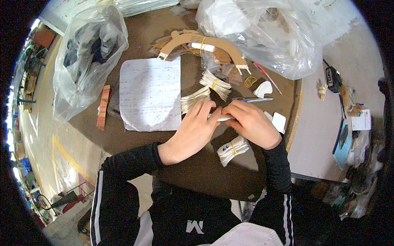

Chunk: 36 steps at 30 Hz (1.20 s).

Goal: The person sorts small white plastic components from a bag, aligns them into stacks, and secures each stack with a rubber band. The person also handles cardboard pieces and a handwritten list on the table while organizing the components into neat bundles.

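My left hand (194, 130) and my right hand (253, 124) meet over the brown table. Between their bent fingertips they pinch a small white strip-like piece (223, 118); most of it is hidden, so I cannot tell if it is one strip or several. Just beyond my fingers lie two bundles of white strips, one fanned out (215, 84) with a yellow rubber band round it, the other (192, 101) partly behind my left hand. A third banded bundle (233, 151), with a blue mark, rests nearer my body. A pen (256, 99) lies beyond my right hand.
A handwritten paper sheet (150, 94) lies left, beside a reddish striped bundle (103, 107). Curved brown cardboard pieces (205, 40) sit at the back between two large plastic bags (92, 57) (266, 37). Yellow rubber bands (250, 82) and white cards (278, 122) lie at right.
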Each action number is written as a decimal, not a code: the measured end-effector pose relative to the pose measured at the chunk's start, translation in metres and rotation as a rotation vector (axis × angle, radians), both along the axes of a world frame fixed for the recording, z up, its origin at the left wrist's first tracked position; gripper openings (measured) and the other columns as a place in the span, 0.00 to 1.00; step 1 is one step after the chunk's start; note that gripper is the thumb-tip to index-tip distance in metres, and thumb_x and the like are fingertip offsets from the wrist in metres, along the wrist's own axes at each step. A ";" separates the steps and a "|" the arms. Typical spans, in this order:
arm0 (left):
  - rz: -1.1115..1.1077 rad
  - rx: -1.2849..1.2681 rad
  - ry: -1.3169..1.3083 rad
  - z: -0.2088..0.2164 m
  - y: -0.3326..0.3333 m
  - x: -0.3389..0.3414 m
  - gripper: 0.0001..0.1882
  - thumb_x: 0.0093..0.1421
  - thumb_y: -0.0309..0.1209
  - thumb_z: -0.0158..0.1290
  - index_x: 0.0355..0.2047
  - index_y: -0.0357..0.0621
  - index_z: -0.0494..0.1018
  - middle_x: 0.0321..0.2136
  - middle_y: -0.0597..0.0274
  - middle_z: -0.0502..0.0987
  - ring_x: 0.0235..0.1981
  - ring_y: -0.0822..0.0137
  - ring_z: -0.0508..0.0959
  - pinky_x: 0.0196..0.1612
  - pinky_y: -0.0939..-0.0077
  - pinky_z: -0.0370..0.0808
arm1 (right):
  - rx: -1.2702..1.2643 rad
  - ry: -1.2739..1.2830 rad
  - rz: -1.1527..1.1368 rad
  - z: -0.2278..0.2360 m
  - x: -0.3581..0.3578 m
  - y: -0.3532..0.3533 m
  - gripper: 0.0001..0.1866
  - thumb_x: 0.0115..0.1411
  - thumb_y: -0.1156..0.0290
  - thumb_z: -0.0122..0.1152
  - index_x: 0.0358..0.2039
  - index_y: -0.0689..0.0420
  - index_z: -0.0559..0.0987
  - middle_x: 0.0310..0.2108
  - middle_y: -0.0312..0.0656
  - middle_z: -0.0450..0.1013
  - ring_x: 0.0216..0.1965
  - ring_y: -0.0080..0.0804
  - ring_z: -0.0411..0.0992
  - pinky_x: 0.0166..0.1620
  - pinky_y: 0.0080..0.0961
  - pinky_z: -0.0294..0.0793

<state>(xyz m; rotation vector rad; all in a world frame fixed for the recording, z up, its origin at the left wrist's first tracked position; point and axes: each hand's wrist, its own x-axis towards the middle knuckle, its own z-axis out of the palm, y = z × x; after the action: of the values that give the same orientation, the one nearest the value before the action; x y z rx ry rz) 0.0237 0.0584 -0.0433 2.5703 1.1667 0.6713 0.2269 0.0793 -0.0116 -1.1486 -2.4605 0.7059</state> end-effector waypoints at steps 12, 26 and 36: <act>-0.007 -0.119 -0.039 -0.005 0.000 0.001 0.19 0.55 0.28 0.57 0.45 0.33 0.68 0.43 0.48 0.67 0.46 0.49 0.69 0.52 0.60 0.68 | 0.019 -0.121 0.029 -0.004 -0.001 -0.005 0.14 0.52 0.75 0.61 0.40 0.64 0.74 0.38 0.47 0.67 0.42 0.47 0.69 0.46 0.39 0.71; 0.013 -0.088 0.076 -0.009 -0.012 0.009 0.22 0.55 0.30 0.55 0.49 0.34 0.68 0.46 0.49 0.67 0.47 0.52 0.69 0.50 0.60 0.69 | 0.014 -0.223 0.019 -0.007 -0.005 -0.021 0.19 0.53 0.75 0.63 0.46 0.68 0.73 0.40 0.51 0.68 0.42 0.51 0.71 0.45 0.39 0.72; -0.045 -0.058 0.070 -0.011 0.002 0.006 0.14 0.59 0.28 0.52 0.44 0.35 0.68 0.42 0.49 0.71 0.44 0.50 0.71 0.48 0.58 0.68 | 0.245 -0.007 -0.430 -0.004 0.069 0.028 0.21 0.60 0.80 0.53 0.55 0.59 0.72 0.50 0.51 0.72 0.53 0.49 0.68 0.56 0.38 0.67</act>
<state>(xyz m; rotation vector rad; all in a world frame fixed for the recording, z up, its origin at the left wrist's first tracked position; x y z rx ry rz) 0.0295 0.0604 -0.0545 2.5818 1.1290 0.5338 0.2956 0.1075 -0.0154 -1.5053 -2.1201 0.2671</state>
